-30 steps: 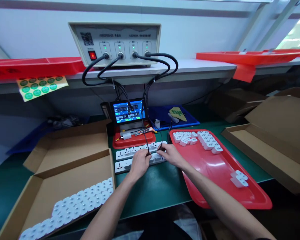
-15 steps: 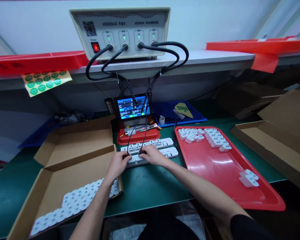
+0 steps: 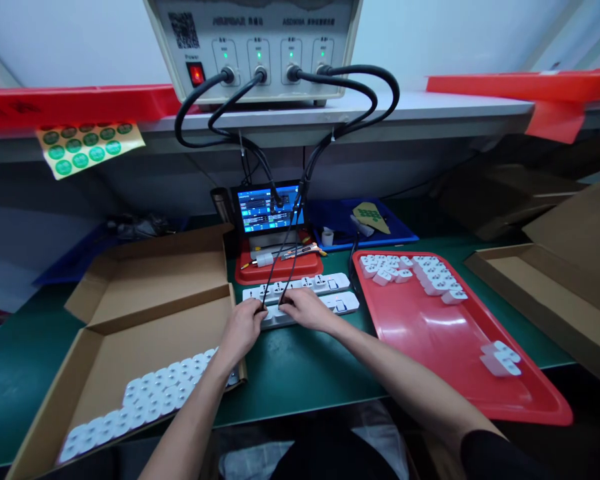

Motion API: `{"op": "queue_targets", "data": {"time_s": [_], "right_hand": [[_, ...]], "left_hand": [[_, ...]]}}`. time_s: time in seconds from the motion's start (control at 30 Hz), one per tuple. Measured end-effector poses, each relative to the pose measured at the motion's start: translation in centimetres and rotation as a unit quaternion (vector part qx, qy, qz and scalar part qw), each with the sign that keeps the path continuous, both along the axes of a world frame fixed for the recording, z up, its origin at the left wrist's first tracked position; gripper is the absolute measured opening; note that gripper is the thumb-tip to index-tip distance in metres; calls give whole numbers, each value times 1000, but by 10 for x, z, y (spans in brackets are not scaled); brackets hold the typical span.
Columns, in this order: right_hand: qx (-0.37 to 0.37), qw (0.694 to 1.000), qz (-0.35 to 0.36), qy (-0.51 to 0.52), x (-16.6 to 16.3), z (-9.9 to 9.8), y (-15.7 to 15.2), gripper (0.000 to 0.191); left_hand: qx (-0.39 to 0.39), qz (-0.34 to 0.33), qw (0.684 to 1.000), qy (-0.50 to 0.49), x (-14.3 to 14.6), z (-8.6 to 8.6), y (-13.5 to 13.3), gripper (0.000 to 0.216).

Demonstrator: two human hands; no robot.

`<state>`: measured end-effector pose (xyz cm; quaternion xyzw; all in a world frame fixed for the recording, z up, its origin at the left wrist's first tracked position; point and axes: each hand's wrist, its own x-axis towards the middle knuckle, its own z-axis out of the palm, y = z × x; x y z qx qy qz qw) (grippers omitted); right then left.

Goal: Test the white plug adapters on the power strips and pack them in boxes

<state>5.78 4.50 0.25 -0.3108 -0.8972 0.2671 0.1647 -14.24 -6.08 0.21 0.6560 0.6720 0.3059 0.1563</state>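
Two white power strips lie side by side on the green mat, the far strip (image 3: 325, 283) and the near strip (image 3: 343, 305). My left hand (image 3: 244, 328) and my right hand (image 3: 307, 310) rest on the left part of the near strip, fingers curled. Each hand pinches the end of a thin black cable (image 3: 293, 257) where it meets the strip. The cables run up to the beige tester box (image 3: 253, 47) on the shelf. What the fingertips cover on the strip is hidden.
A red tray (image 3: 430, 333) on the right holds several white adapters (image 3: 430, 275) and two more (image 3: 500, 359). On the left, an open cardboard box (image 3: 145, 320) contains rows of white adapters (image 3: 150, 399). Behind the strips are a small screen (image 3: 270, 208) and a small red tray (image 3: 280, 270). Another cardboard box (image 3: 545, 293) sits far right.
Both hands have slid left along the near power strip with the cable ends, from its right half to its left end. In the last half second they barely moved.
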Motion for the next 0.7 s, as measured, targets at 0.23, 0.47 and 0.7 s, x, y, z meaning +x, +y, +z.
{"op": "queue_targets", "data": {"time_s": [0.23,0.47,0.7], "right_hand": [[5,1000,2,2,2,2,-4,13],[77,996,6,-36,-2,-3,-9,9],[132,991,25,-16,23,7,-2,15]], "left_hand": [[7,3,1000,17,1,-6,-2,13],[13,3,1000,21,1,-7,0,13],[26,47,998,34,1,-1,-11,22]]}}
